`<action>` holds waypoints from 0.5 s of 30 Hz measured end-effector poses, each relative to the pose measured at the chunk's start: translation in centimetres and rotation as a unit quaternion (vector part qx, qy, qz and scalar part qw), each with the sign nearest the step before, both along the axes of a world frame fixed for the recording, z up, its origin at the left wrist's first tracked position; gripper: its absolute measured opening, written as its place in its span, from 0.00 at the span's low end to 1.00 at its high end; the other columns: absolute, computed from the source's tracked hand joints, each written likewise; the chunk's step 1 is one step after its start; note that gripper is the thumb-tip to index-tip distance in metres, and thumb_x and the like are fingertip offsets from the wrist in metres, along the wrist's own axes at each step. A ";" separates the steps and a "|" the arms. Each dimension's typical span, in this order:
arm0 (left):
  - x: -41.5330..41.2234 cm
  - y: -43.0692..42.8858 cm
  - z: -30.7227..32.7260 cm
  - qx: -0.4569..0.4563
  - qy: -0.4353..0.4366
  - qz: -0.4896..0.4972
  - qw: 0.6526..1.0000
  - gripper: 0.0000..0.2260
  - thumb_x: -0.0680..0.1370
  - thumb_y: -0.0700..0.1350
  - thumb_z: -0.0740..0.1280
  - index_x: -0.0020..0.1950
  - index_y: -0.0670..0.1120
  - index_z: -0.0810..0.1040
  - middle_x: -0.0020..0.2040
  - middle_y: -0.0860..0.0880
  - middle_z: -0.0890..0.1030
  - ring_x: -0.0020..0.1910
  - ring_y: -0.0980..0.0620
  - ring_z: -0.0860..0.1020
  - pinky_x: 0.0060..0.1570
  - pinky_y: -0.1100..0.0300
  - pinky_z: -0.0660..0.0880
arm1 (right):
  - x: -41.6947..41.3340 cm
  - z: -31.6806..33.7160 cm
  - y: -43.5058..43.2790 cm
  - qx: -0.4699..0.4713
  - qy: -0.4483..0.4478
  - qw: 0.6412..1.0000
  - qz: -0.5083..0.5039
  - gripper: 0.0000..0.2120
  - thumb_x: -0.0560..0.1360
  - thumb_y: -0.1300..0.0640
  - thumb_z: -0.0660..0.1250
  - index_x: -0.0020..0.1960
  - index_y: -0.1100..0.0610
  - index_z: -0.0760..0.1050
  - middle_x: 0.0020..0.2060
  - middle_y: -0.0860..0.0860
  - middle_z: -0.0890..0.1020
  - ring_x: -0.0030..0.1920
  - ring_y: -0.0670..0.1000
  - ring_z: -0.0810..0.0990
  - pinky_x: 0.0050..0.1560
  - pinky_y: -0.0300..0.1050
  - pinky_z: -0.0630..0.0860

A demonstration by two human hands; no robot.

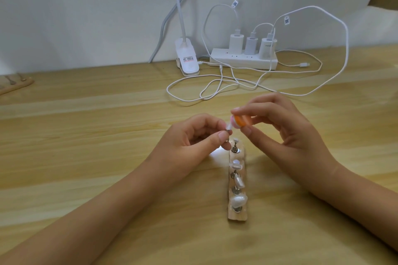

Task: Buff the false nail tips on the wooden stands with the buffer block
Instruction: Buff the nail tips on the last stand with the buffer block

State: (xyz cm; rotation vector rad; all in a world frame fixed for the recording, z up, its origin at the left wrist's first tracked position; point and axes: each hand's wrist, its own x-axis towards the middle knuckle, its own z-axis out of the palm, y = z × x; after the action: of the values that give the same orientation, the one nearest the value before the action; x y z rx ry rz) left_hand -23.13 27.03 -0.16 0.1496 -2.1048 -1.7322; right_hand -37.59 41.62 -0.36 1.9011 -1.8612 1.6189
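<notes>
Fingers (223,135): L hand (193,135) pinch on nail tip (228,127), R hand (286,127) pinch on buffer block (241,122) (against tip).

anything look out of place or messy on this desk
Nothing is damaged or spilled. The white charger cables sprawl in loose loops over the wooden table, and the pearly false nail tips on the light wooden stand lean in different directions.

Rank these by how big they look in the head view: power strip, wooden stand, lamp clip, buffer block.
1. power strip and wooden stand: about alike; the stand is nearer, so unranked.
2. lamp clip
3. buffer block
</notes>
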 end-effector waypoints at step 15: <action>0.1 0.0 0.1 0.003 -0.005 0.026 1.000 0.05 0.74 0.45 0.68 0.47 0.46 0.81 0.37 0.52 0.83 0.40 0.57 0.80 0.48 0.64 0.75 | -0.2 0.0 0.1 0.008 0.024 1.000 0.005 0.12 0.76 0.62 0.69 0.59 0.54 0.78 0.52 0.53 0.75 0.56 0.54 0.80 0.58 0.45 0.78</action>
State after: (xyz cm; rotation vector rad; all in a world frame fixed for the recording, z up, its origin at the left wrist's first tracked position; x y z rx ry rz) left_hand -23.08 26.98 -0.07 0.2118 -2.0842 -1.7118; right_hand -37.82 41.73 -0.32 1.9403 -1.8540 1.5517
